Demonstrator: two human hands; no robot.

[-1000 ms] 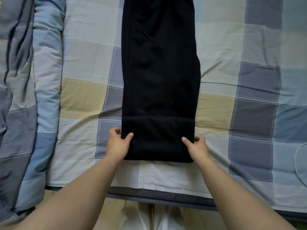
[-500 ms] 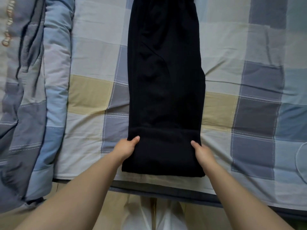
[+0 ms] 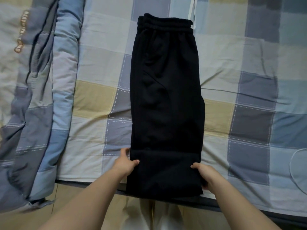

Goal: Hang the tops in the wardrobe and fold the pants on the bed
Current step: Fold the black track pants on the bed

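Head view: black pants (image 3: 166, 100) lie lengthwise on the bed (image 3: 249, 90), folded into one long strip, with the elastic waistband at the far end and the leg end nearest the person. The near end is doubled over into a thick fold that reaches past the bed's edge. The left hand (image 3: 125, 161) holds the fold's left edge, its thumb lying on top of the cloth and its fingers along the side. The right hand (image 3: 205, 174) holds the fold's right edge, thumb on top and fingers curled underneath. Both grips are closed around the cloth. A checked sheet in pale blue, grey, white and tan covers the bed. A rolled quilt (image 3: 41, 97) lies along the left, well apart from the pants. A white cord (image 3: 192, 12) runs beside the waistband's right corner. Below the bed's edge, the person's pale-clad legs (image 3: 159, 216) show over the floor.
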